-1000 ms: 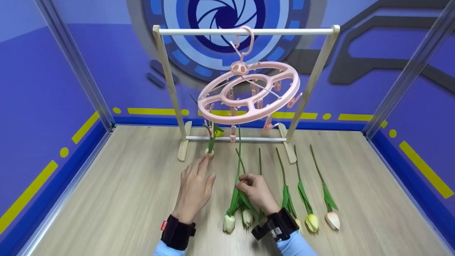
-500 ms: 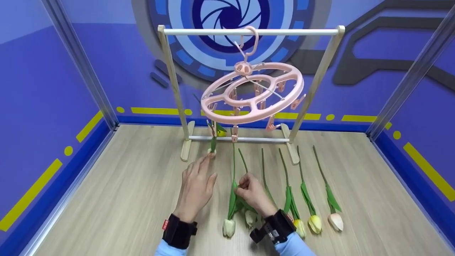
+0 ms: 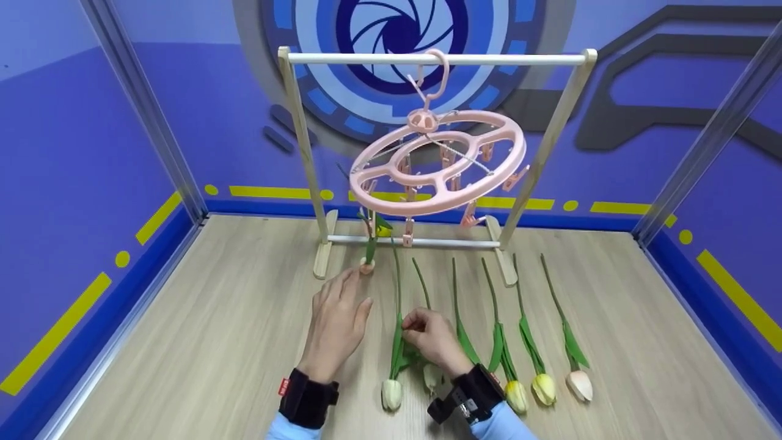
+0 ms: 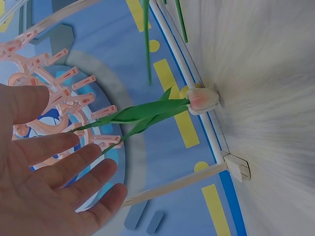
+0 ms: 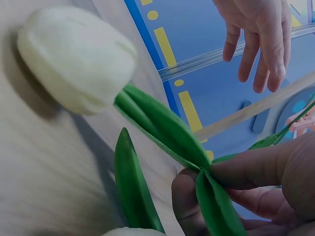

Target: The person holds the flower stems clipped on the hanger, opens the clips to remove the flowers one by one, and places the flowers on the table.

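My right hand [image 3: 435,339] pinches a white tulip [image 3: 391,394] between thumb and fingers, where its green leaves meet the stem. The bloom points toward me and the stem runs away from me; the right wrist view shows the bloom [image 5: 76,59] large and close. My left hand [image 3: 337,324] is spread with nothing in it. Just beyond its fingertips a pinkish-white tulip [image 4: 203,101] hangs bloom down beneath the pink clip hanger [image 3: 440,198]. In the left wrist view that hand is apart from the stem. A yellow tulip [image 3: 383,231] shows behind it.
The hanger hooks over the top bar of a wooden rack [image 3: 507,59]. Several tulips lie on the table in a row to the right, among them a yellow one [image 3: 543,389] and a pale pink one [image 3: 580,386]. My right hand partly covers another white tulip [image 3: 431,377].
My right hand has shifted the white tulip leftward and slightly toward me, so its stem no longer crosses the neighbouring one. The left hand stays nearly still beside the hanging tulip.
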